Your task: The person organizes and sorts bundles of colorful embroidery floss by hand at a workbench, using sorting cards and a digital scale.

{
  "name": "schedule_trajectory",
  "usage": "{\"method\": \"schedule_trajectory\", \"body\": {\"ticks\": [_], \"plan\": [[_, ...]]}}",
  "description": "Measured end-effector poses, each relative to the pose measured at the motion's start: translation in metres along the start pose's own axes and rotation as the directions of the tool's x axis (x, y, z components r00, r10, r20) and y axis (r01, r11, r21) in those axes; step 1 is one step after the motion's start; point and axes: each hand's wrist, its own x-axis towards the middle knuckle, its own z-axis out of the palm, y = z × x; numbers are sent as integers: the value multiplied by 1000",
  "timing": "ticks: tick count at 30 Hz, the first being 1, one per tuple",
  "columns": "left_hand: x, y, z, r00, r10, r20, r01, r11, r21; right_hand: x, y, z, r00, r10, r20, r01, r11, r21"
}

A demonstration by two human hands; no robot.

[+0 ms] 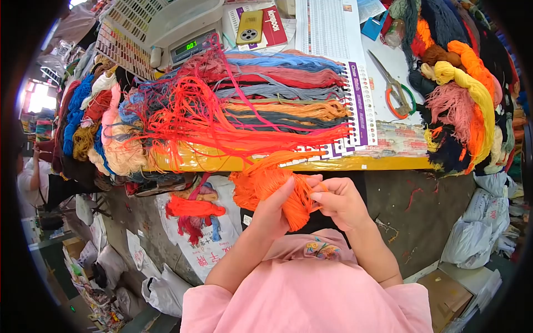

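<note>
A bright orange skein of thread hangs in front of the table edge, bunched in my left hand, whose fingers wrap around it. Close beside it, my right hand pinches some orange strands at the skein's right side. Some of the skein's upper strands reach up toward the table edge. Just beyond my hands, thread bundles in blue, pink, grey, orange and red lie side by side across a punched card with a purple strip. Loose red strands tangle over their left ends.
Scissors with orange and green handles lie right of the card. A digital scale, a phone and a red notebook sit at the back. Thread heaps flank both sides. Sacks lie on the floor; a person is at far left.
</note>
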Motion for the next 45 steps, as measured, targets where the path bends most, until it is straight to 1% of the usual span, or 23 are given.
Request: {"method": "schedule_trajectory", "body": {"ticks": [3,6,9,14,17,18,20,23,26,29,32,36,38,41,42,44,45], "plan": [[-1,-2,-1,997,57,-50,-49,987,156,0,1,-2,999,18,34,-21,993,114],[-1,-3,6,991,64,-122,-41,982,183,0,1,-4,997,15,70,-28,980,196],[1,-5,5,983,52,-174,-34,994,108,2,2,-9,995,25,93,-48,966,253],[2,-4,-3,987,63,-150,-48,994,102,2,-1,-6,996,23,90,-45,964,260],[2,-2,0,985,74,-155,-58,993,107,4,4,-6,991,-80,108,52,970,239],[2,-1,3,984,76,-160,-59,992,108,4,3,-7,987,-56,148,11,958,288],[0,1,3,987,44,-152,-37,998,47,2,-1,-11,973,-14,230,-76,922,378],[-1,-1,1,987,31,-159,-30,1000,6,1,5,-19,967,-56,248,-31,943,332],[-1,-2,2,989,32,-143,-32,999,-1,0,0,-12,993,6,117,-45,940,338],[0,-2,6,986,48,-157,-47,999,12,-1,-3,-2,997,68,-23,-66,994,92],[0,-3,5,985,37,-170,-33,999,26,1,0,-4,999,40,-11,-41,993,-113],[1,-1,8,988,24,-155,-22,1000,14,1,-3,0,998,41,-43,-42,999,-16],[-1,-2,3,987,32,-160,-23,998,56,1,-3,2,996,56,-74,-52,997,54],[0,-4,0,985,62,-162,-38,988,148,2,2,-9,999,20,50,-28,987,157],[0,-5,-1,984,75,-160,-45,982,183,3,5,-11,997,-15,80,-1,981,192],[2,-4,-5,991,73,-114,-54,986,158,5,8,-14,987,-90,136,51,963,264],[3,-4,-6,993,72,-90,-58,988,146,5,7,-15,986,-67,151,16,949,314]]}}
